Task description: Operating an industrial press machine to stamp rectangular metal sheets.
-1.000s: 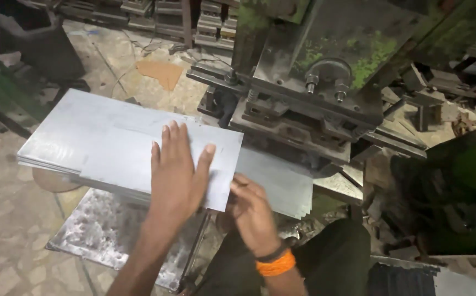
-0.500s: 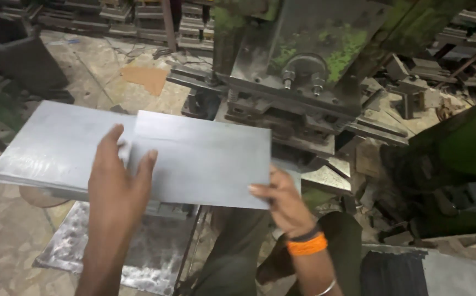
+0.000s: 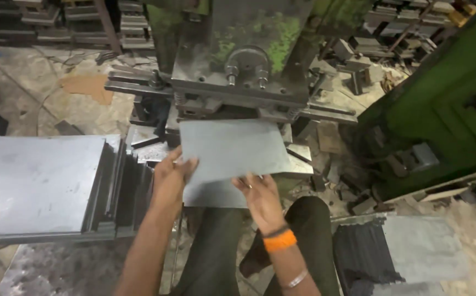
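Note:
A flat grey metal sheet (image 3: 229,149) is held level in front of the press machine (image 3: 243,55), its far edge at the press bed. My left hand (image 3: 171,176) grips the sheet's near left edge. At the near right edge, my right hand (image 3: 260,197), with an orange band at the wrist, holds it too. Under the held sheet lies another grey sheet (image 3: 210,193) on the bed.
A tall stack of grey metal sheets (image 3: 35,183) sits at the left on a stand. A second pile of sheets (image 3: 408,255) lies at the lower right. Green machine framing (image 3: 446,98) rises at the right. Metal scrap litters the floor around the press.
The top sheet has left the left stack and moved right and forward to the press. Both hands travelled with it.

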